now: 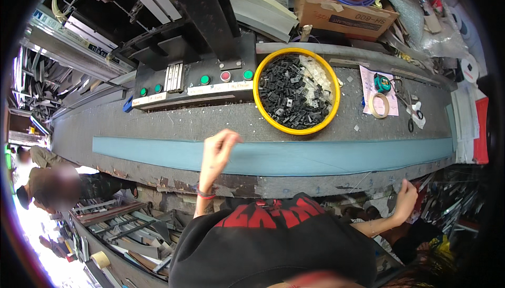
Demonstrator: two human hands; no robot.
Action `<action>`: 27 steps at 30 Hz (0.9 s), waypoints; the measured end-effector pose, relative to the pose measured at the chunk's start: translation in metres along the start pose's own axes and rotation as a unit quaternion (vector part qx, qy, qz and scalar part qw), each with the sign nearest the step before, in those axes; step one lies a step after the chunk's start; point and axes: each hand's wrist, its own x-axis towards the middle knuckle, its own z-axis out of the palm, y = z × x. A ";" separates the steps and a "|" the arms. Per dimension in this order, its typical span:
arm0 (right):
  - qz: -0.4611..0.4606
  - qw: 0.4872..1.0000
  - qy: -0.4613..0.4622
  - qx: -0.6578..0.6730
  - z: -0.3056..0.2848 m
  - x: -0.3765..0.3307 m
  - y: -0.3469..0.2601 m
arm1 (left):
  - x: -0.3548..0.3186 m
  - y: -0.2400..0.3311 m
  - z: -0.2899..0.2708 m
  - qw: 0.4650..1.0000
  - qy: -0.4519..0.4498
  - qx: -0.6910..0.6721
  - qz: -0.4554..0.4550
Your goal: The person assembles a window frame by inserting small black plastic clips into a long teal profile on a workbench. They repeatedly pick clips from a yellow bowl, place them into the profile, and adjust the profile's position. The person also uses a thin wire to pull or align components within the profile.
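Observation:
A long light-blue strip (315, 157) lies along the front of the grey bench. My left hand (218, 148) is over its left part, fingers curled in; anything inside them is hidden. Beyond the bench's front edge, on the right, is my right hand (405, 199). Its fingers are bent together, and what they may hold is too small to make out. Behind the strip stands a round yellow tub (258, 98) filled with small black plastic pieces (294, 96) and some whitish ones (318, 80).
Left of the tub is a black machine base with green buttons (205, 79) and a red button (225, 76). A tape measure (383, 82), tape roll (378, 106) and scissors (411, 123) lie at right. Behind stands a cardboard box (342, 17). Another person (44, 188) is at left.

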 end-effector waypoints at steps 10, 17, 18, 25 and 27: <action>-0.427 0.720 -0.408 0.365 0.057 -0.031 -0.169 | 0.041 0.047 0.095 0.953 -0.239 0.046 0.182; -0.273 0.795 -0.395 0.370 0.047 -0.005 -0.123 | 0.043 0.027 0.042 0.991 -0.113 0.052 0.048; -0.289 0.798 -0.381 0.366 0.051 -0.008 -0.123 | 0.041 0.026 0.041 0.993 -0.109 0.055 -0.002; -0.386 0.729 -0.408 0.391 0.072 -0.051 -0.160 | 0.031 0.029 0.093 0.940 -0.337 0.012 0.048; -0.358 0.727 -0.385 0.440 0.068 -0.048 -0.161 | 0.031 0.025 0.095 0.902 -0.427 -0.032 0.051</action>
